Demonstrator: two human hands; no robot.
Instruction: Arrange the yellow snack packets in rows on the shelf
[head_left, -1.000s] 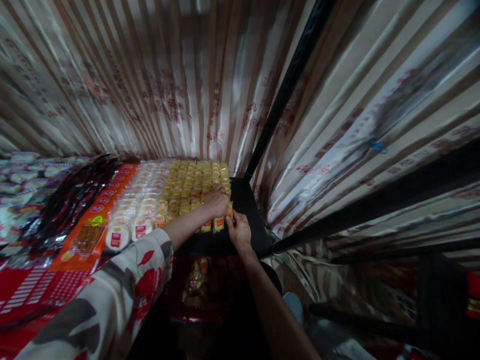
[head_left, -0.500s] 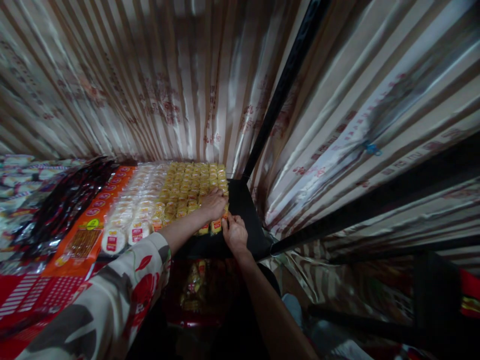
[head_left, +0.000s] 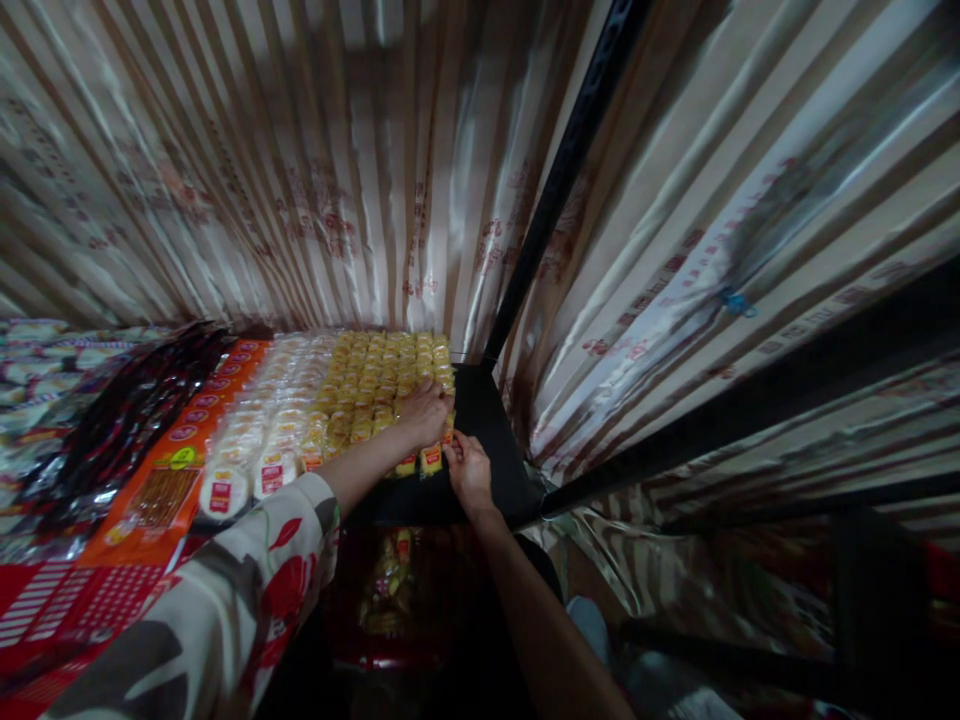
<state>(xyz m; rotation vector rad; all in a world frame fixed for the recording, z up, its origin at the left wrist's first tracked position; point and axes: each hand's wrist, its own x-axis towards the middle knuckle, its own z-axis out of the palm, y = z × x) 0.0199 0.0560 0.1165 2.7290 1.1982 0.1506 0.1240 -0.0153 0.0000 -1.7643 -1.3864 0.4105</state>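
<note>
white sleeve (head_left: pixel 214 590), floral in red and grey

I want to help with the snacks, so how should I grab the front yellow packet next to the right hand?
Probably pinch the front yellow packet by its near end, coming from the front. Bare black shelf lies before that end, while other yellow packets crowd behind it and on its left, and the right hand is close at its right.

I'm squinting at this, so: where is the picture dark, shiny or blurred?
Head view: dim overall, nearly black at lower right; light streaks shine on the striped curtain, glints on the dark glossy packets; small lettering on the yellow packets is too soft to read.
</note>
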